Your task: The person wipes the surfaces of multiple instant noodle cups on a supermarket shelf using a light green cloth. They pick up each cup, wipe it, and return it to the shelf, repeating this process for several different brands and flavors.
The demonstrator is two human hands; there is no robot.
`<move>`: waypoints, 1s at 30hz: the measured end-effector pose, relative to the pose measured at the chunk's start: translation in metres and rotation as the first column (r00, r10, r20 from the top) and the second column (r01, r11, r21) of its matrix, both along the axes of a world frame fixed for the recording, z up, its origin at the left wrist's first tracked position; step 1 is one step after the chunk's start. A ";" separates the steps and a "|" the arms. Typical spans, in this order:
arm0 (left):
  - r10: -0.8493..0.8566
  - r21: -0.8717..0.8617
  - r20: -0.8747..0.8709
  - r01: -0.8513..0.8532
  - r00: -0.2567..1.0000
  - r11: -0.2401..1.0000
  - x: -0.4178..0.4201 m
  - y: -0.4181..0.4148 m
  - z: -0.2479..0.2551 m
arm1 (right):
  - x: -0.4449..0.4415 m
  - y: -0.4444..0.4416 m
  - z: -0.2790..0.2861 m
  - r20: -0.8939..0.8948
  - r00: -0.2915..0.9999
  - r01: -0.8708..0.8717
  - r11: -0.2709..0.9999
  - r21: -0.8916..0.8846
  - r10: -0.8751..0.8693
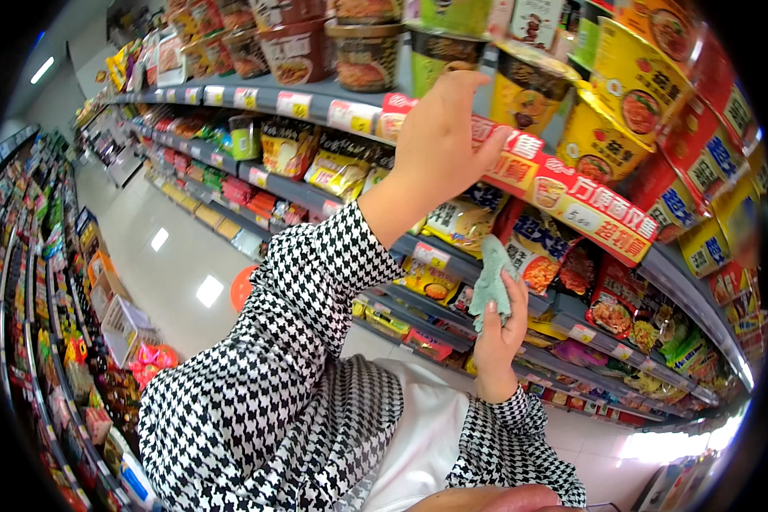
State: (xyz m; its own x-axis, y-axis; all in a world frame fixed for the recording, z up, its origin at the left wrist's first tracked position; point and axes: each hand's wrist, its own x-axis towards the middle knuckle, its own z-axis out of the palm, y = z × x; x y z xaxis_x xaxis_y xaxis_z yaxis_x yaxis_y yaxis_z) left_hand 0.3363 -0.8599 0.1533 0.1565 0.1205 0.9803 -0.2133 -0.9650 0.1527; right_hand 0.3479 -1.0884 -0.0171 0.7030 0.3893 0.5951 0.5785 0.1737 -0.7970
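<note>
My left hand (pixel 438 137) reaches up to the edge of a shelf of instant noodle cups, in front of a green and black noodle cup (pixel 445 54). Its thumb lies at the red and yellow promotional strip (pixel 582 205) along the shelf edge. The fingers bend in over the shelf, and whether they grip anything is hidden. A yellow and black noodle cup (pixel 530 89) stands just right of that hand. Lower down, my right hand (pixel 502 345) holds a crumpled pale green cloth (pixel 491 281) before the bagged noodles (pixel 541 256).
Yellow noodle buckets (pixel 643 89) and red noodle packs (pixel 710 150) are stacked at the right. Brown noodle cups (pixel 294 54) line the shelf to the left. Across the tiled aisle floor (pixel 179 256), a white plastic basket (pixel 125 329) stands by another stocked shelf (pixel 32 307).
</note>
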 end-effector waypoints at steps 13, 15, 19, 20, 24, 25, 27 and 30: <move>0.247 -0.580 0.035 -0.181 0.968 0.794 -0.106 0.165 -0.165 | -0.021 0.117 -0.016 -0.241 0.926 -0.288 0.956 0.046 0.291; 0.285 -0.661 -0.069 -0.258 0.956 0.704 -0.121 0.210 -0.186 | -0.028 0.151 -0.023 -0.262 0.910 -0.332 0.943 0.007 0.322; 0.310 -0.690 -0.239 -0.386 0.920 0.613 -0.139 0.305 -0.225 | -0.061 0.230 -0.021 -0.280 0.839 -0.475 0.879 0.042 0.467; 0.312 -0.684 -0.261 -0.403 0.914 0.608 -0.143 0.325 -0.231 | -0.070 0.249 -0.019 -0.211 0.861 -0.473 0.881 -0.001 0.462; 0.249 -0.662 -0.415 -0.478 0.875 0.577 -0.147 0.387 -0.235 | -0.092 0.300 -0.022 -0.221 0.862 -0.477 0.877 -0.054 0.456; 0.213 -0.673 -0.434 -0.472 0.875 0.569 -0.147 0.398 -0.234 | -0.095 0.309 -0.026 -0.227 0.862 -0.474 0.879 -0.042 0.454; 0.178 -0.675 -0.447 -0.462 0.877 0.575 -0.144 0.419 -0.233 | -0.100 0.324 -0.037 -0.240 0.862 -0.464 0.886 -0.017 0.447; 0.138 -0.671 -0.464 -0.448 0.875 0.590 -0.135 0.441 -0.234 | -0.115 0.341 -0.043 -0.287 0.878 -0.399 0.917 0.000 0.382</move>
